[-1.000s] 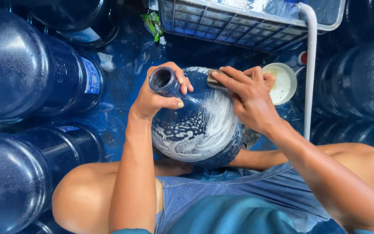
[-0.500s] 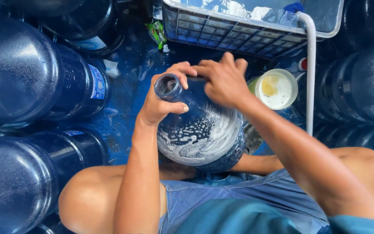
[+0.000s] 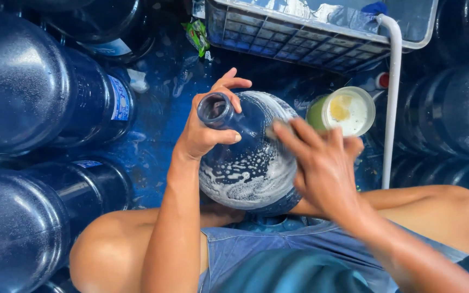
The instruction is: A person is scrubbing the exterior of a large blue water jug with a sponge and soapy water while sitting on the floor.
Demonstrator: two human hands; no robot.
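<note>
A large blue water jug point(image 3: 248, 168) stands between my knees, its shoulder covered in white soap foam. My left hand point(image 3: 204, 127) grips the jug's neck just under the open mouth point(image 3: 215, 108). My right hand point(image 3: 321, 163) is blurred and presses a small scrubbing pad point(image 3: 272, 130) against the jug's right shoulder. Only an edge of the pad shows past my fingertips.
A small green tub of soapy liquid point(image 3: 346, 111) sits to the right of the jug. A white pipe point(image 3: 392, 97) runs down beside it. A grey plastic crate point(image 3: 321, 27) stands at the top. More blue jugs lie at left point(image 3: 39, 87) and right point(image 3: 451, 108) on the wet blue floor.
My right hand has slid from the top of the jug near the neck down to its right shoulder. The left hand keeps its hold on the neck.
</note>
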